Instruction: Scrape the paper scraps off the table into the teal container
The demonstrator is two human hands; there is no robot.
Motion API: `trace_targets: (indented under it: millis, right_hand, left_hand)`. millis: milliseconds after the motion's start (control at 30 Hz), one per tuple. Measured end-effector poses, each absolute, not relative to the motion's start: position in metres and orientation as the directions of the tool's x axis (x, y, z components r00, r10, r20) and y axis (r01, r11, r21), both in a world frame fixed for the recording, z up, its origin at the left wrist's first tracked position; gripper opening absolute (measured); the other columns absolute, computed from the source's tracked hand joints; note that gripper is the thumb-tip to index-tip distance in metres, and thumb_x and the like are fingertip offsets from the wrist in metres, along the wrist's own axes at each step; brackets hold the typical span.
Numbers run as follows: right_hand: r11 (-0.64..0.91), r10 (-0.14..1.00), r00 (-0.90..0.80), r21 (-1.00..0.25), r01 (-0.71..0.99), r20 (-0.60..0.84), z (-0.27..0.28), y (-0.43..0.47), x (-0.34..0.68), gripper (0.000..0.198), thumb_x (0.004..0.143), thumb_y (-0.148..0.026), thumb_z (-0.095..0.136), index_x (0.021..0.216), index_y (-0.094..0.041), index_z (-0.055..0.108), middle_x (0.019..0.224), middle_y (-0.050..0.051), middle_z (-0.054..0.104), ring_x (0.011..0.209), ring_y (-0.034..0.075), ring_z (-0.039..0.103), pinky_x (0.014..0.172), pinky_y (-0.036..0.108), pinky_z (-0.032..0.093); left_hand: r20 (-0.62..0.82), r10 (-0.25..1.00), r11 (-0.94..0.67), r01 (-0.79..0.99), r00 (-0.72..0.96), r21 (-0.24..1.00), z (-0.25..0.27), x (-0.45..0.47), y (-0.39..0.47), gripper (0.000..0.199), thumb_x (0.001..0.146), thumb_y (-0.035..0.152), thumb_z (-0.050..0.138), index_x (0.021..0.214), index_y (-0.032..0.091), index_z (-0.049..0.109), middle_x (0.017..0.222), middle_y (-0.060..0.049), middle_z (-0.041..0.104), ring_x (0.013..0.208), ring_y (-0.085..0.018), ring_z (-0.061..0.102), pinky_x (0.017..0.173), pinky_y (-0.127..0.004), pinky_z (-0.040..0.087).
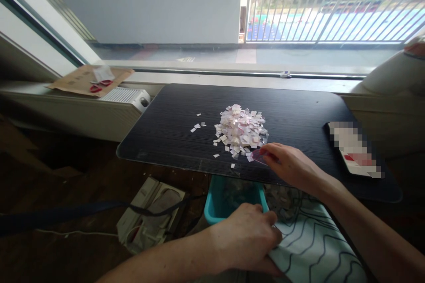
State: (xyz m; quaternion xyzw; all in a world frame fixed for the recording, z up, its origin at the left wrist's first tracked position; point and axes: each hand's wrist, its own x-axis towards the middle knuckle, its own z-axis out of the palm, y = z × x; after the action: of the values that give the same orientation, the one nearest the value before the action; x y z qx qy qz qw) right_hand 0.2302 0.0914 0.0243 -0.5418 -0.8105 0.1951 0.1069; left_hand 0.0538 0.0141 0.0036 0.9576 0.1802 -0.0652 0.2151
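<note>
A heap of small cut paper squares [241, 128], white and pale pink, lies on the dark tabletop. At the heap's near right edge, my right hand [288, 163] pinches a thin, see-through pinkish plastic piece [260, 157] against the table. Below the table edge stands a turquoise bin [212, 214] with scraps inside. My left hand [249, 234] is closed at the bin's near right corner, its fingers curled on the edge of a pale green bag [312, 239] with dark wavy lines. More scraps [282, 199] show in the bag's mouth. The left fingertips are partly hidden.
A flat rectangular object [353, 150], blurred out, lies on the table [292, 110] at right. Red-handled scissors [99, 86] rest on a brown envelope [78, 80] on the left sill. On the floor is an open white box [146, 203]; a dark strap [99, 208] crosses above it.
</note>
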Motion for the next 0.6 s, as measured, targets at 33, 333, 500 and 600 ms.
trace_targets:
  millis: [33,333,500,600]
  right_hand:
    - [0.347,0.912,-0.407,-0.428,0.834,-0.052,0.024,0.092,0.231,0.022,0.092,-0.022,0.045,0.099,-0.019,0.066,0.095,0.006,0.07,0.08,0.019,0.064,0.069,0.026,0.044]
    - [0.332,0.926,-0.376,-0.431,0.839,-0.019,0.02,0.096,0.229,0.023,0.092,-0.022,0.046,0.102,-0.019,0.067,0.099,0.006,0.07,0.081,0.018,0.064,0.07,0.026,0.044]
    - [0.36,0.884,-0.457,-0.472,0.805,-0.104,0.022,0.087,0.225,0.022,0.092,-0.021,0.046,0.1,-0.019,0.067,0.095,0.005,0.07,0.082,0.018,0.064,0.071,0.026,0.045]
    - [0.355,0.886,-0.456,-0.502,0.789,-0.09,0.022,0.083,0.225,0.021,0.092,-0.021,0.047,0.102,-0.019,0.066,0.097,0.004,0.07,0.083,0.018,0.064,0.072,0.026,0.045]
  left_hand:
    - [-0.206,0.316,-0.841,0.374,0.926,0.391,0.004,0.054,0.014,0.05,0.086,0.065,0.055,0.086,0.016,0.066,0.087,-0.006,0.061,0.07,-0.023,0.059,0.053,-0.033,0.044]
    - [-0.23,0.309,-0.834,0.38,0.923,0.4,0.005,0.055,0.015,0.048,0.086,0.063,0.057,0.087,0.016,0.067,0.089,-0.007,0.062,0.072,-0.024,0.06,0.054,-0.033,0.045]
    - [-0.218,0.307,-0.837,0.372,0.926,0.402,0.004,0.054,0.014,0.048,0.087,0.062,0.056,0.089,0.016,0.066,0.09,-0.007,0.062,0.072,-0.024,0.06,0.055,-0.034,0.046]
    - [-0.207,0.316,-0.837,0.375,0.926,0.398,0.004,0.053,0.015,0.049,0.086,0.063,0.056,0.088,0.016,0.066,0.089,-0.007,0.062,0.071,-0.025,0.06,0.055,-0.034,0.046]
